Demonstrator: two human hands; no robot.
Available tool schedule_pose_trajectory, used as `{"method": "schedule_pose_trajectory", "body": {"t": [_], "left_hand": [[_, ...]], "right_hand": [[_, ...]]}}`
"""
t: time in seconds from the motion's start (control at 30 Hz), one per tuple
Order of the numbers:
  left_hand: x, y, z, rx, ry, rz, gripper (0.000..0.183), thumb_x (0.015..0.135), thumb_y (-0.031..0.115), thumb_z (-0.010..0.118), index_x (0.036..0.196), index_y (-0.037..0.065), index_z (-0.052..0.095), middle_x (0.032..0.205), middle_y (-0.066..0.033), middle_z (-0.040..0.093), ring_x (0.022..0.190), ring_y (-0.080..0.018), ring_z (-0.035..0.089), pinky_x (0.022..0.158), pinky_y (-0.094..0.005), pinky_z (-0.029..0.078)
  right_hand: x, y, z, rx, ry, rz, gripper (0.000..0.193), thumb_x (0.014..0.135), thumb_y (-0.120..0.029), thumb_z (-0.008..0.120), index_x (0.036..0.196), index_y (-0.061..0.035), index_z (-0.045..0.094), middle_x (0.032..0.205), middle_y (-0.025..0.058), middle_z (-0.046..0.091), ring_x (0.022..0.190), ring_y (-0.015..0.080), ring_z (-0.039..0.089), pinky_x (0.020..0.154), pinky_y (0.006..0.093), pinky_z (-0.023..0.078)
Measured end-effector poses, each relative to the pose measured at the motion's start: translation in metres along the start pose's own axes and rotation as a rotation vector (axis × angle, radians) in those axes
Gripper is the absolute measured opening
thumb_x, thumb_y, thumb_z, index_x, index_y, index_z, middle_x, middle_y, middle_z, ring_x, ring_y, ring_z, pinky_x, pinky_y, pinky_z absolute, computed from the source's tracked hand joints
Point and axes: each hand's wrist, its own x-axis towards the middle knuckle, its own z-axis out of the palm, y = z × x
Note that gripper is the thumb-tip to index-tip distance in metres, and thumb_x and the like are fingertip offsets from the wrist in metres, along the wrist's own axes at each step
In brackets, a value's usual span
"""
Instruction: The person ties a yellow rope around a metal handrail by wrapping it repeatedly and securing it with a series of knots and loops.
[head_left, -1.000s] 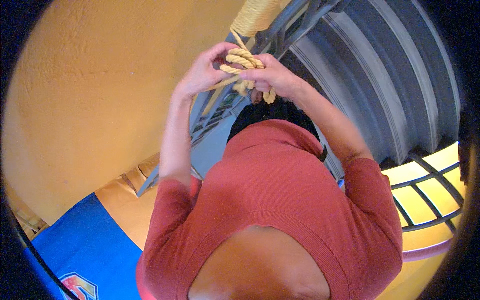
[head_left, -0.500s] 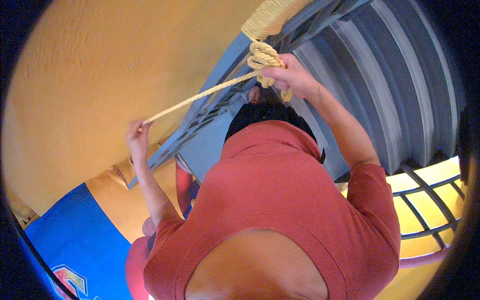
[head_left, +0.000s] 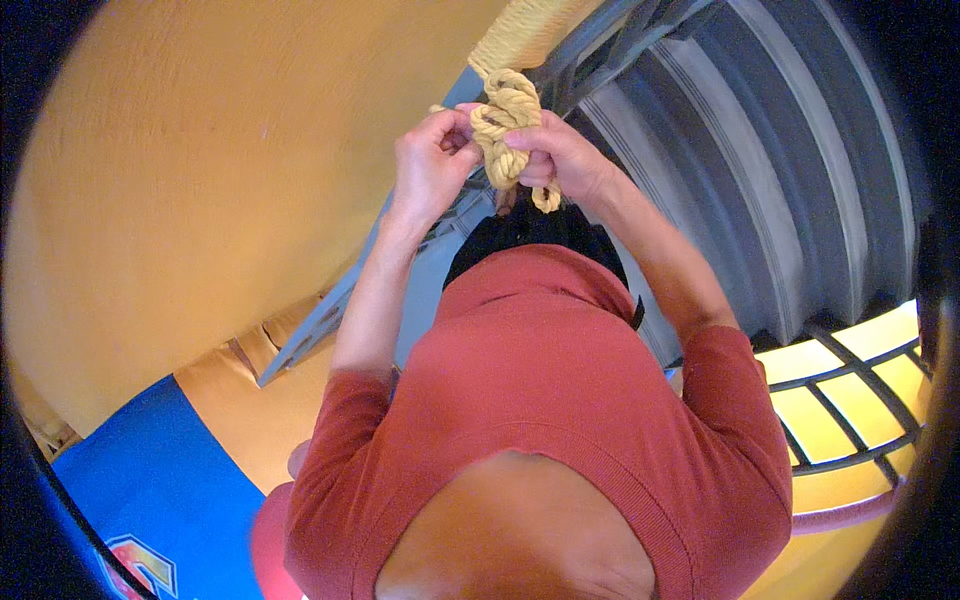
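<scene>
Rope bundle: A thick, twisted yellow rope (head_left: 508, 112) is forming a compact mass of loops at the upper centre, in front of the body and between the two hands.
Right hand: The right hand (head_left: 566, 155) is gripping the bundle from its right side, the thumb lying across the front and the fingers clamping on the coils.
Left hand: The left hand (head_left: 432, 160) is meeting the bundle's left edge, its fingers bending inward and drawn close to the thumb; whether they are pinching a strand, one cannot tell.
Rope stub: A short bit of yellow rope (head_left: 437, 108) is showing just above the left hand.
Lower loop: A small rope loop (head_left: 546, 198) is hanging below the right hand.
Wound bar: A bar wrapped in yellow cord (head_left: 520, 38) is slanting above the bundle, near its top.
Staircase: Dark steps with paler bands (head_left: 720, 150) are curving across the upper right.
Railing: A blue-grey railing (head_left: 318, 335) is running obliquely behind the left forearm.
Wall: An ochre surface (head_left: 220, 180) is filling the upper left.
Lower left: A blue panel (head_left: 150, 460) is bearing a red-and-white emblem.
Lower right: Dark bars are crossing bright yellow panes (head_left: 868, 408).
Clothing: The person is wearing a red top (head_left: 540, 360).
</scene>
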Motion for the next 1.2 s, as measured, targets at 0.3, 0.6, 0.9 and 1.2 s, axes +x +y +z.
{"method": "schedule_pose_trajectory", "body": {"t": [0.3,0.6,0.9,1.2], "left_hand": [[-0.009,0.002,-0.008,-0.035,0.015,0.015,0.016,0.072,-0.003,0.068,0.084,0.001,0.058,0.077,-0.0006,0.060,0.067,-0.0057,0.057,0.059,-0.0214,0.048],[0.073,-0.024,-0.057,-0.066,-0.062,0.130,0.031,0.080,0.012,0.067,0.109,0.003,0.059,0.097,-0.0062,0.064,0.089,-0.0126,0.058,0.078,-0.0259,0.047],[0.097,-0.056,-0.035,-0.248,-0.501,-0.131,0.034,0.080,0.013,0.067,0.112,0.002,0.058,0.103,-0.0025,0.062,0.087,-0.0087,0.055,0.078,-0.0247,0.045],[0.083,-0.043,-0.022,-0.157,-0.257,0.002,0.045,0.072,0.017,0.076,0.109,0.001,0.058,0.098,-0.0063,0.065,0.088,-0.0134,0.060,0.077,-0.0275,0.048]], "right_hand": [[0.009,-0.010,0.005,-0.638,0.020,0.143,0.016,0.075,-0.017,0.068,0.082,-0.0051,0.061,0.061,-0.0027,0.052,0.045,0.0051,0.042,0.039,0.0215,0.033],[0.001,-0.032,0.012,-1.518,0.226,-0.333,0.026,0.072,-0.022,0.063,0.085,-0.0002,0.058,0.071,0.0224,0.060,0.072,0.0366,0.061,0.064,0.0429,0.049],[0.017,0.019,-0.030,-1.828,0.537,-0.143,0.026,0.072,-0.018,0.058,0.090,-0.0014,0.052,0.067,0.0198,0.061,0.063,0.0382,0.062,0.057,0.0467,0.050],[0.086,0.053,-0.026,-1.475,0.859,-0.043,0.032,0.074,-0.020,0.053,0.097,0.0020,0.058,0.075,0.0201,0.064,0.069,0.0370,0.063,0.063,0.0458,0.051]]}}
